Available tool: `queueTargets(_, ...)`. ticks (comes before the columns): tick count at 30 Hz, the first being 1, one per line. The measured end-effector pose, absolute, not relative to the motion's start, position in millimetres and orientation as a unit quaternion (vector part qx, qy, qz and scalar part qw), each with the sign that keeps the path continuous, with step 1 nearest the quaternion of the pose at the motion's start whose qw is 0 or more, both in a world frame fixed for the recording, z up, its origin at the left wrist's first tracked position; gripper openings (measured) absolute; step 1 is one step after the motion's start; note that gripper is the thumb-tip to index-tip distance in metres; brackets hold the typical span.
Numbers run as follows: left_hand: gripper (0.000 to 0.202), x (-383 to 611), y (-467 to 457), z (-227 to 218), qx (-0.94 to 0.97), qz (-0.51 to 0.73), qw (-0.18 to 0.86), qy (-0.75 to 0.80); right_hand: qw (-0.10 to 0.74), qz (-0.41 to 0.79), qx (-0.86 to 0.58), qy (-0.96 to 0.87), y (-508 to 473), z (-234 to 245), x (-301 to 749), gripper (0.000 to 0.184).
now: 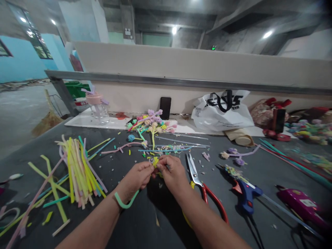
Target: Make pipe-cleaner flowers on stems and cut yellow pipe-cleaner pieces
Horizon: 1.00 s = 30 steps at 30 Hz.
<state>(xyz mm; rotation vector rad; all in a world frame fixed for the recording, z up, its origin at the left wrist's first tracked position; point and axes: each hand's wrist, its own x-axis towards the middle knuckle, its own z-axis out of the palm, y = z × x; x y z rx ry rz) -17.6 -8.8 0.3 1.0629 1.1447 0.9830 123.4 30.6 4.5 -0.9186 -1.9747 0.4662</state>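
Over the dark tabletop, my left hand (138, 177) and my right hand (173, 173) meet, their fingertips pinched on a small bunch of yellow pipe cleaner (155, 161). Its lower part is hidden by the fingers. A mint-green pipe cleaner (127, 205) loops around my left wrist. Just right of my right hand lie scissors (196, 174) with red and yellow handles, blades pointing away and parted slightly. Beyond my hands, pipe-cleaner flowers (154, 119) sit in a heap among small scraps (171, 148).
Cut pipe cleaners (80, 169) form a loose pile on the left. To the right lie a blue glue gun (246, 197) with a cord and a purple glue gun (301, 204). A clear cup (100, 110), a phone (165, 108) and a white bag (221, 112) stand along the back.
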Motion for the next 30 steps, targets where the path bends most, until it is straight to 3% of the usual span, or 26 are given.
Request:
queueTargets(14,0.027,-16,-13,9,0.365,0.507,0.639,0.45,0.497,0.3,-0.336,-0.742,27,14,123,0.009)
queueTargets(24,0.026,-16,-14,10,0.366,0.542,0.612,0.445,0.526,0.267,-0.337,-0.734,24,15,126,0.008)
queueTargets(27,0.027,-20,-15,11,0.418,0.516,0.563,0.492,0.518,0.256,-0.33,-0.746,23,17,125,0.006)
queueTargets(30,0.025,-28,-16,16,0.53,0.471,0.401,0.579,0.516,0.266,-0.345,-0.738,24,16,125,0.004)
